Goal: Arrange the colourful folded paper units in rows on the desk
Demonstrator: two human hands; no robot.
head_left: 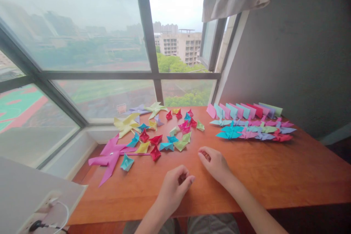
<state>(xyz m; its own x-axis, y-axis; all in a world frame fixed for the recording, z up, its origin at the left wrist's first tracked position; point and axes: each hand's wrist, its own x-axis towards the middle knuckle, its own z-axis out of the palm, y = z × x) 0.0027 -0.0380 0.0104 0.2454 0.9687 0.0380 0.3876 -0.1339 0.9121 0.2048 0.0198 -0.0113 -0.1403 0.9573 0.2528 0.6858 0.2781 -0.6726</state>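
My left hand point(175, 186) rests near the table's front edge, its fingers curled in and the thumb bent toward them, with nothing seen in it. To its right and a little farther back, my right hand point(215, 162) is loosely closed too, and no object shows in it. Closest to both hands is a light green paper boat point(181, 145), lying just beyond them without being touched. A blue paper boat point(166, 146) and a red paper boat point(155, 153) sit left of it, among several other folded boats.
Paper pinwheels, a pink one point(109, 155) and a yellow one point(127, 124), lie at the table's left. Rows of paper cranes point(251, 131) stand at back right, before a row of folded paper pieces point(242, 110). Windows border the wooden table point(260, 175); a socket with cords point(51, 204) is lower left.
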